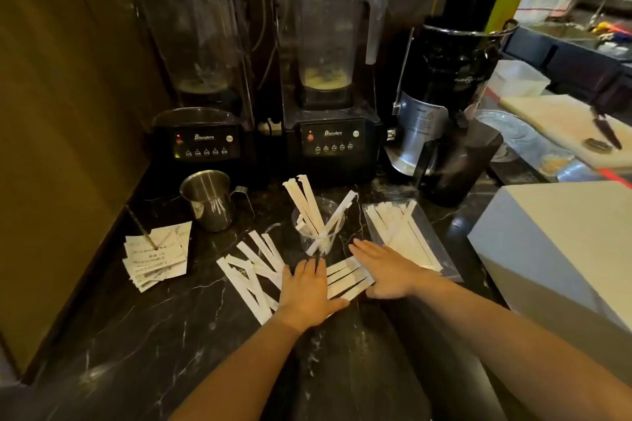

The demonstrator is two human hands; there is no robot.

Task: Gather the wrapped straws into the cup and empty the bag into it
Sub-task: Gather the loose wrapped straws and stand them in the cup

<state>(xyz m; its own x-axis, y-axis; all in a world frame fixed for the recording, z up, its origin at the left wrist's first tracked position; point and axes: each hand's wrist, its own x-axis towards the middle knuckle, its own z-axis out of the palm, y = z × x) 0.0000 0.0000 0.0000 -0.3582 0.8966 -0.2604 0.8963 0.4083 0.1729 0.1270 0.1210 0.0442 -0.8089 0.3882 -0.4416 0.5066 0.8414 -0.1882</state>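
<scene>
A clear plastic cup (317, 232) stands on the dark marble counter with several white wrapped straws (305, 200) leaning in it. More wrapped straws (252, 267) lie scattered to its front left. A small row of straws (347, 278) lies between my hands. My left hand (309, 289) rests flat on the counter, touching the row's left ends. My right hand (384, 267) lies flat with fingers spread, at the row's right ends. A clear bag (407, 237) of wrapped straws lies flat to the right of the cup, partly under my right hand.
A steel pitcher (208, 200) stands left of the cup, paper slips on a spike (155, 255) lie further left. Two blenders (333, 79) and a black juicer (444, 106) line the back. A white box (561, 249) sits at the right.
</scene>
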